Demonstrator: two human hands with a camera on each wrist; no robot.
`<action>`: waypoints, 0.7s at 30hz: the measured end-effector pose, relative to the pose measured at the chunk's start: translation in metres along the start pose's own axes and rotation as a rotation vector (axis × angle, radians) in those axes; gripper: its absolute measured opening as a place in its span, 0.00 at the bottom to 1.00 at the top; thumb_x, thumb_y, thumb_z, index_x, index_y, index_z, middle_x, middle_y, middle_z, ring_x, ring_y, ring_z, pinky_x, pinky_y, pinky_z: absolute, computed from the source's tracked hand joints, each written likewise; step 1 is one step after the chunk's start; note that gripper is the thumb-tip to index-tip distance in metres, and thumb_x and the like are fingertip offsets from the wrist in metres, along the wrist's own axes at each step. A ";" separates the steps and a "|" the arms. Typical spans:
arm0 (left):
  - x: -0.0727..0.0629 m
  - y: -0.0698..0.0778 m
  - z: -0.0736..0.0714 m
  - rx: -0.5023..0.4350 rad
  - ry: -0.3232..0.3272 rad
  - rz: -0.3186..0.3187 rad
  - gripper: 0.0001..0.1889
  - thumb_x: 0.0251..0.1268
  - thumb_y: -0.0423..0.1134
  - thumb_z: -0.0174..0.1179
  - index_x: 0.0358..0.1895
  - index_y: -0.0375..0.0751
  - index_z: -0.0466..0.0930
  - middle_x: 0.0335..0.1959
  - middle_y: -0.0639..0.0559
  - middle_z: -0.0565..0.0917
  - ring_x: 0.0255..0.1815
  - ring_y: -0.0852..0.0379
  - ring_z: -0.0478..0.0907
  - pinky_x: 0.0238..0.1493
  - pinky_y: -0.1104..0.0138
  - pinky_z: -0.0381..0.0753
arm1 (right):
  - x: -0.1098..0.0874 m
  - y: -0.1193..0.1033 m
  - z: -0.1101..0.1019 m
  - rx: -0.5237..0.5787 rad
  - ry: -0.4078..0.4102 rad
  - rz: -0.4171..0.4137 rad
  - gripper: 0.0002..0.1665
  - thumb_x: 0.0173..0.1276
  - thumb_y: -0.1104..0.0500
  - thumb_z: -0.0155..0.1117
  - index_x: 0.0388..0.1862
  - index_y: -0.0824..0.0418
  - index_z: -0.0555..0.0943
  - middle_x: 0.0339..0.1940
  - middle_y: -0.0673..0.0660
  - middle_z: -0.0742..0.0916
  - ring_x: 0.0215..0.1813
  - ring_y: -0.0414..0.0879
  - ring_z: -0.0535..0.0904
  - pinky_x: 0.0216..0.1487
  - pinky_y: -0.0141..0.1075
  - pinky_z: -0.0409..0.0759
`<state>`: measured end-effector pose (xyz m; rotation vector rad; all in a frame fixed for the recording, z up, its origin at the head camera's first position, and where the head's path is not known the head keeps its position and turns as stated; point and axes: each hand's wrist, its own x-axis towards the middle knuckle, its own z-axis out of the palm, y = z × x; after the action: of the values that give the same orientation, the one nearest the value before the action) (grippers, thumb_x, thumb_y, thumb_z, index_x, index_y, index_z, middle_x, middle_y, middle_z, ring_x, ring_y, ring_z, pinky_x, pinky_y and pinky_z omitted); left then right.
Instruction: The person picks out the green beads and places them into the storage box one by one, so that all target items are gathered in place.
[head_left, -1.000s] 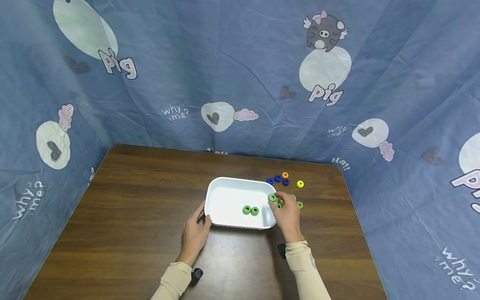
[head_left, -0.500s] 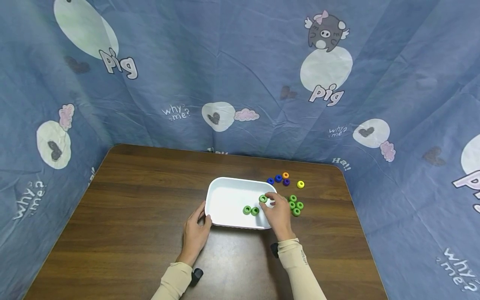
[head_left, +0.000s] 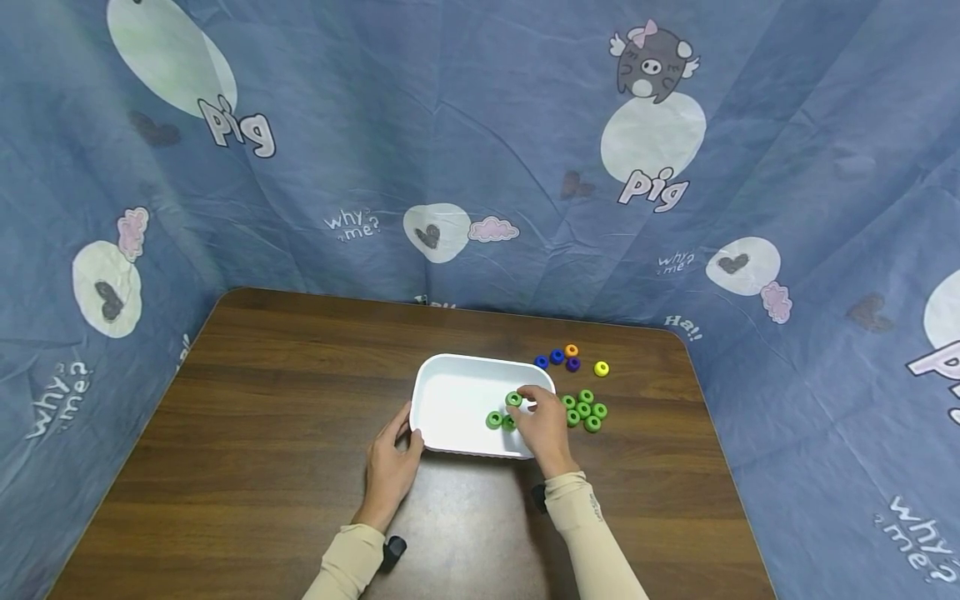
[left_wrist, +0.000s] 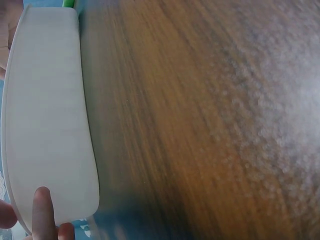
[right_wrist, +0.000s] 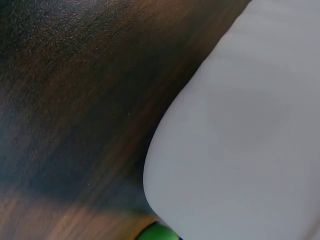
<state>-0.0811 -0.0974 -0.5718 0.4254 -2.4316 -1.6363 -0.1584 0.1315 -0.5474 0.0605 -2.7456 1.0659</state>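
Observation:
A white oblong tray [head_left: 457, 400] stands on the table, holding green ring-shaped beads. Two lie on its floor, one being a green bead [head_left: 494, 420]; the other is partly covered by the right thumb. My right hand [head_left: 543, 423] reaches over the tray's right end and pinches another green bead [head_left: 513, 399] between thumb and fingers, above the tray floor. At the near left corner, my left hand [head_left: 392, 467] holds the tray, thumb on the front wall and fingers along the left side. The left wrist view shows a finger [left_wrist: 43, 210] against the tray's outer wall [left_wrist: 47, 110].
Right of the tray lies a cluster of several green beads [head_left: 584, 410]. Farther back are blue beads [head_left: 557, 357], an orange bead [head_left: 572, 351], a purple bead [head_left: 573, 365] and a yellow bead [head_left: 602, 368]. A brown wooden table [head_left: 285, 400] meets a blue printed curtain [head_left: 337, 167].
The right hand has carried its green bead leftward over the tray, from the right rim to above the two beads inside. More of the outside green cluster now shows. The left hand stays put.

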 end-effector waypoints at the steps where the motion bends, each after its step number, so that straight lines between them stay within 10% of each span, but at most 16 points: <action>1: 0.000 0.000 0.000 -0.002 -0.001 0.000 0.26 0.67 0.34 0.59 0.70 0.38 0.73 0.68 0.38 0.78 0.65 0.42 0.79 0.69 0.50 0.76 | 0.000 0.000 0.001 0.000 -0.003 -0.003 0.16 0.53 0.63 0.77 0.42 0.64 0.87 0.40 0.60 0.91 0.38 0.54 0.87 0.41 0.44 0.87; 21: 0.002 -0.003 0.003 0.004 -0.003 -0.009 0.26 0.69 0.33 0.58 0.71 0.39 0.72 0.69 0.38 0.77 0.66 0.41 0.79 0.70 0.49 0.76 | 0.004 0.007 0.013 -0.043 -0.074 -0.039 0.14 0.53 0.63 0.77 0.39 0.63 0.87 0.37 0.60 0.91 0.39 0.54 0.86 0.43 0.44 0.85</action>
<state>-0.0838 -0.0965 -0.5763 0.4352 -2.4395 -1.6364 -0.1654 0.1279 -0.5603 0.1492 -2.8199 1.0140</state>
